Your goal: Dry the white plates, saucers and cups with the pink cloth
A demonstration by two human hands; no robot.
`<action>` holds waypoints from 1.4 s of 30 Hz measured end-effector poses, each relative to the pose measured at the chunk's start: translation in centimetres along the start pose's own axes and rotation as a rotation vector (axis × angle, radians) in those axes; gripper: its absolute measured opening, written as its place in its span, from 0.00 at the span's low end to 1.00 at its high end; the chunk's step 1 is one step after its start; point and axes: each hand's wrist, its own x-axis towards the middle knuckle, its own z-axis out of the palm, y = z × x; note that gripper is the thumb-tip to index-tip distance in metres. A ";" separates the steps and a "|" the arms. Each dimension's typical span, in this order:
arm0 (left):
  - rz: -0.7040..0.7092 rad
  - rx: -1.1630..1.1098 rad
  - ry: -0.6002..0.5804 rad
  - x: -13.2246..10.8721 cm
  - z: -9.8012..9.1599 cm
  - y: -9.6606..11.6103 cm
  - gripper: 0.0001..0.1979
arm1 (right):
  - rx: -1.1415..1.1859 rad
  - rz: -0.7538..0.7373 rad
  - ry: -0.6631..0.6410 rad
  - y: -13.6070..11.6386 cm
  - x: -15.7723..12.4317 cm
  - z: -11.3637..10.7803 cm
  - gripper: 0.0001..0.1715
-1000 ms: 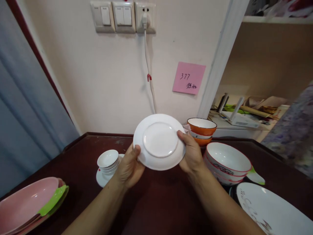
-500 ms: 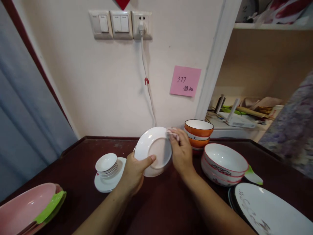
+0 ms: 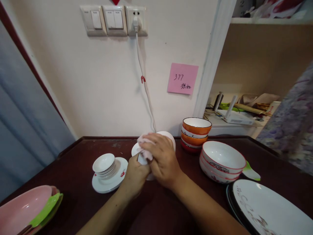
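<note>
My left hand (image 3: 135, 176) is closed on a white plate (image 3: 142, 159), which is turned nearly edge-on and mostly hidden by my hands. In my right hand (image 3: 163, 160) is a crumpled pale pink cloth (image 3: 146, 150), pressed against the plate's upper edge. White rounded china (image 3: 168, 134) shows behind my fingers; I cannot tell whether it is part of the held plate. To the left, several small white dishes (image 3: 104, 163) are stacked on white plates (image 3: 107, 186) with red flowers.
Orange and white bowls (image 3: 197, 127) are stacked at the back right. Nearer stand red-rimmed white bowls (image 3: 223, 158) with a green-ended dish (image 3: 251, 173) behind, then a large oval plate (image 3: 269, 205). Pink dishes (image 3: 29, 205) lie front left. A cord (image 3: 148, 94) hangs down the wall.
The plate has turned from showing its underside to nearly edge-on. My right hand has moved left with the cloth, from the plate's right rim to beside my left hand. The view shifted slightly.
</note>
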 end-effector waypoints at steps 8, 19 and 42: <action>0.179 0.240 0.187 -0.5 1.0 3.6 0.24 | 0.501 0.774 0.518 5.5 -1.4 1.9 0.21; 0.439 0.027 0.292 -1.1 2.6 4.3 0.33 | 1.478 1.211 0.614 0.1 -0.8 4.4 0.23; -0.392 0.115 -0.338 -0.5 0.0 2.9 0.26 | 0.153 0.366 -0.186 5.2 0.7 -4.8 0.13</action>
